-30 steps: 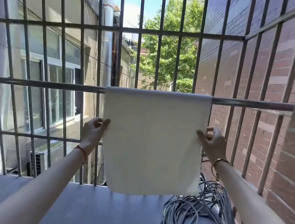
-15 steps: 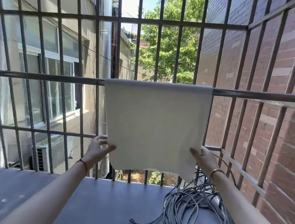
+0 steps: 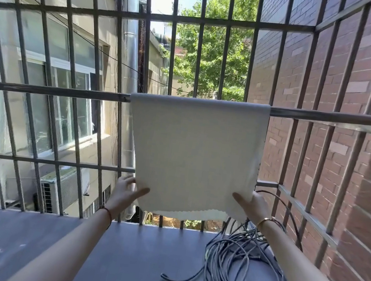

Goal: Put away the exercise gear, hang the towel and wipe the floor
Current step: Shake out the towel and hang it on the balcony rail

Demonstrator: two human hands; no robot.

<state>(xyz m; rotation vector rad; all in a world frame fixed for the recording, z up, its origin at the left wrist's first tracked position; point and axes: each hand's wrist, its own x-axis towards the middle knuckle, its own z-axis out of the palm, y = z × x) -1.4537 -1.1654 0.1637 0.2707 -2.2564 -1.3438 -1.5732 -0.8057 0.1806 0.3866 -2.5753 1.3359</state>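
Presently draped over the horizontal rail [image 3: 326, 117] of the window cage: white towel [image 3: 195, 151], hanging flat, lower hem near the ledge [image 3: 45, 247]. Left hand [image 3: 125, 191] at the lower left corner, thumb laid across the front face; right hand [image 3: 254, 206] pinching the lower right corner, fingers behind, apparently curled. Recommended: draw both corners down evenly, level the hem, smooth outward. Keep cloth clear of the coiled cable [image 3: 244, 275] at the ledge's right edge.

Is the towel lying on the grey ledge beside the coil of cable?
No, the towel hangs over the horizontal bar, above the grey ledge and the coil of cable.
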